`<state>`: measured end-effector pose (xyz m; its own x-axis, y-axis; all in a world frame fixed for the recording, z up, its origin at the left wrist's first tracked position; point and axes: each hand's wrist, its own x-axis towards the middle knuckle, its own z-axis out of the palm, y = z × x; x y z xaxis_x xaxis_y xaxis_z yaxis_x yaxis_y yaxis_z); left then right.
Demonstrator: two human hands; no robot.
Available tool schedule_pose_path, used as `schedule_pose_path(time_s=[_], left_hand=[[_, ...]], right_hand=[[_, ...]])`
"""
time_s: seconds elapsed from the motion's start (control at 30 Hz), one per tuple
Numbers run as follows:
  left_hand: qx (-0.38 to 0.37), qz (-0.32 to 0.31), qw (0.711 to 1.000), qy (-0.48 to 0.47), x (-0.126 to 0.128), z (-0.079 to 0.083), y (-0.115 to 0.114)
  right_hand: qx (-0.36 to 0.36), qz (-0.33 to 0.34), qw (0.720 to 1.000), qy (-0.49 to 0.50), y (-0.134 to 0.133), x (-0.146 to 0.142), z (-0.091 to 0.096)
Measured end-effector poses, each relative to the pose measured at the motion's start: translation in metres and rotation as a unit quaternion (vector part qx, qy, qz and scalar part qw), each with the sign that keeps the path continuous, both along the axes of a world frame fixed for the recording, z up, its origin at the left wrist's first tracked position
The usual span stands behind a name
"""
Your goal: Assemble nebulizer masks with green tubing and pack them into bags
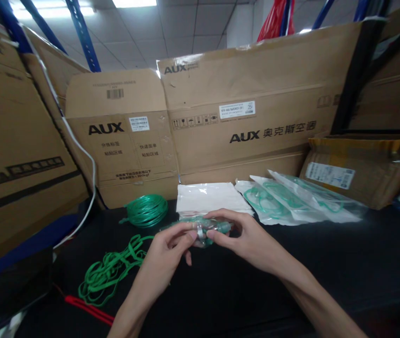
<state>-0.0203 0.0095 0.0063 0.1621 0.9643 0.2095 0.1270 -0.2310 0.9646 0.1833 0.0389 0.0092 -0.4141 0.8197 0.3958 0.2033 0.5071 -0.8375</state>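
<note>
Both hands hold a clear, green-tinted plastic oxygen mask (205,240) above the black tabletop, in the middle of the view. My left hand (166,246) grips its left side, the thumb beside a small silvery strip on the mask. On the other side, my right hand (247,234) pinches it near a green end piece, with thumb and fingers closed. Parts of the mask are hidden behind the fingers. Just behind it lies a stack of white pouches (210,195). Green elastic cord (110,270) lies in a loose tangle left of my left hand.
A coil of green tubing (147,210) sits at the back left. Clear-fronted pouches (291,199) with green contents fan out at the back right, beside a taped carton (347,171). Tall cardboard panels (263,94) wall the back. A red strip (89,309) lies front left; a white cable (92,178) hangs left.
</note>
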Motion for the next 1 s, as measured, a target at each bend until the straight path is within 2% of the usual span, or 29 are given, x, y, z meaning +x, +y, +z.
schedule_pose_path(time_s=[0.2, 0.33, 0.53, 0.67, 0.77, 0.87, 1.0], left_hand=[[-0.008, -0.008, 1.0, -0.005, 0.004, -0.006, 0.0], [-0.008, 0.001, 1.0, 0.007, 0.001, -0.007, 0.001], [0.024, 0.012, 0.998, 0.054, -0.001, -0.007, 0.0], [0.049, 0.076, 0.996, 0.012, 0.004, -0.007, 0.0], [0.099, 0.113, 0.988, 0.046, 0.008, -0.008, -0.003], [0.13, 0.112, 0.98, 0.1, 0.01, -0.009, -0.006], [0.131, 0.102, 0.98, 0.112, 0.011, -0.011, -0.006]], right_hand=[[-0.055, 0.02, 0.998, 0.037, -0.002, -0.004, -0.003], [-0.016, -0.005, 1.0, 0.01, -0.005, -0.009, -0.005], [0.025, 0.016, 0.999, 0.029, -0.006, -0.015, -0.006], [0.034, -0.03, 0.998, 0.05, -0.002, -0.016, -0.008], [0.062, -0.06, 0.994, 0.062, -0.001, -0.016, -0.01], [0.084, -0.074, 0.992, 0.066, -0.002, -0.016, -0.01], [0.089, -0.082, 0.99, 0.068, -0.004, -0.019, -0.009]])
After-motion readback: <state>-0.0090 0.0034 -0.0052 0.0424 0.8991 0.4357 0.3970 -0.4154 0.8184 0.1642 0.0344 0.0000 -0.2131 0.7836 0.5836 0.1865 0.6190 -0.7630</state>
